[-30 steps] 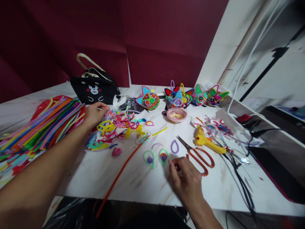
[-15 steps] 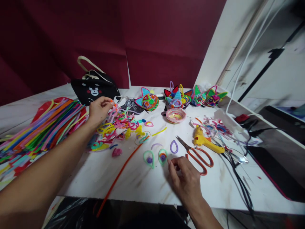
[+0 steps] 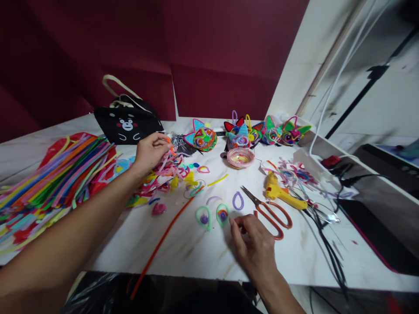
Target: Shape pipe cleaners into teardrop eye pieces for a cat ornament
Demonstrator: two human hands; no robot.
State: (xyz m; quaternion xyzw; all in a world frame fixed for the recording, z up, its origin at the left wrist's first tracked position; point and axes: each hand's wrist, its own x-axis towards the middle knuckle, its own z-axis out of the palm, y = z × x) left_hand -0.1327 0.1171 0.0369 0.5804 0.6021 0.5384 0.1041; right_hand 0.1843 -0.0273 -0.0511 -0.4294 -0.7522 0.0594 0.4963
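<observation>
Over the heap of coloured pipe cleaner scraps (image 3: 160, 179), my left hand (image 3: 152, 150) pinches a small orange pipe cleaner piece (image 3: 169, 146) at its fingertips. My right hand (image 3: 253, 242) rests on the table with curled fingers; what they hold, if anything, is hidden. Beside its fingertips lies a green teardrop loop (image 3: 218, 210) with an orange and purple coil inside. A second green loop (image 3: 198, 214) with a purple coil lies to its left, and a purple loop (image 3: 238, 201) behind. A long orange pipe cleaner (image 3: 166, 233) reaches over the table's front edge.
Orange-handled scissors (image 3: 271, 213) and a yellow glue gun (image 3: 283, 196) with black cables lie to the right. Several colourful animal-face ornaments (image 3: 204, 138) and a pink bowl (image 3: 240, 158) stand behind. Bundled pipe cleaners (image 3: 72, 174) and a black bag (image 3: 127, 126) are at left.
My left hand has moved right, across the scrap heap, with the orange piece at its fingertips. My right hand has stayed in place.
</observation>
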